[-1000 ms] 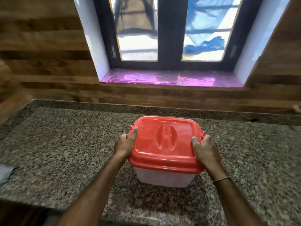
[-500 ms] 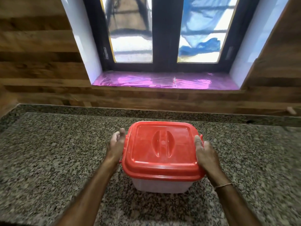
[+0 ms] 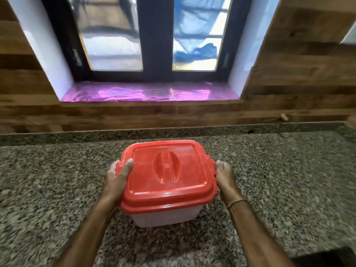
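Container (image 3: 167, 216) between both hands: left hand (image 3: 115, 180) clasps the left rim of the red lid (image 3: 169, 170), thumb on top — right hand (image 3: 225, 176) curls round its right edge.

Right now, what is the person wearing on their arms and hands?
No sleeves, no gloves. The left arm and left hand wear nothing. The right arm is bare too, but a thin thread band circles the wrist below the right hand. No rings show.

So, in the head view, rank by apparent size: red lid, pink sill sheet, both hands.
1. Red lid
2. Pink sill sheet, wider but thin and farther off
3. Left hand and right hand look alike
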Demonstrator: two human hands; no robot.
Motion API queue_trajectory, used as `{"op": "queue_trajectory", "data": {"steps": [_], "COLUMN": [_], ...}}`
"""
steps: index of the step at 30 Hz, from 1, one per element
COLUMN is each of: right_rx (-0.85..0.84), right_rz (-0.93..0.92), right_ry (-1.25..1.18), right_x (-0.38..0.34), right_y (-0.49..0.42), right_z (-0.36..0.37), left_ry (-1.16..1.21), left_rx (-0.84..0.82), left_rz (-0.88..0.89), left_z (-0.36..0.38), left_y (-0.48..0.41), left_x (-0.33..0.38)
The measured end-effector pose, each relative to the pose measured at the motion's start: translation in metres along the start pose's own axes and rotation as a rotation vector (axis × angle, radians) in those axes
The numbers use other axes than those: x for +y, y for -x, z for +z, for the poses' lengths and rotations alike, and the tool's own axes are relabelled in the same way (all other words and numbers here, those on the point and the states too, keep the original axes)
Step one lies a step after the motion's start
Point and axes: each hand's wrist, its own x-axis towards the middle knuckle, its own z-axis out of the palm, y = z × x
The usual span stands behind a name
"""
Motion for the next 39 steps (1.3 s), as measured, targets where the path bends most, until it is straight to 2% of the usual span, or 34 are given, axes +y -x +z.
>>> {"op": "queue_trajectory", "data": {"steps": [2,4,6,13,18,25,27,31,36,39], "right_rx": [0.144,0.055,-0.046,-0.085,-0.077,-0.057,-0.086,-0.183,-0.078,0.022], "right_rz": [-0.194,-0.296,-0.284,-0.219,-0.223,-0.320,-0.284,-0.051,-0.025,-0.013], "right_ry": [0.147,0.139,0.133,0.024,0.011,-0.022,-0.080,-0.369,-0.539,-0.578], "right_x": [-0.006,-0.011,-0.015,-0.029,-0.033,-0.054,-0.060,-0.063,-0.030,0.002], "right_y": [0.014,0.032,0.045,0.062,0.068,0.073,0.062,0.017,-0.051,-0.088], "right_z": [-0.006,-0.006,-0.005,0.004,0.010,0.001,-0.014,-0.054,-0.139,-0.196], "left_ry": [-0.175,-0.263,-0.214,-0.192,-0.183,-0.181,-0.204,-0.232,-0.232,-0.452], "left_rx": [0.084,0.120,0.064,0.053,0.067,0.124,0.141,0.104,-0.093,-0.124], "left_rz": [0.077,0.143,0.146,0.131,0.177,0.271,0.327,0.369,0.345,0.325], "left_z": [-0.001,-0.001,0.004,0.001,-0.005,0.000,0.013,0.061,0.151,0.206], "left_y": [0.004,0.013,0.021,0.029,0.031,0.039,0.041,0.041,0.049,0.055], "left_x": [-0.001,0.003,0.008,0.019,0.022,0.048,0.062,0.086,0.085,0.069]}}
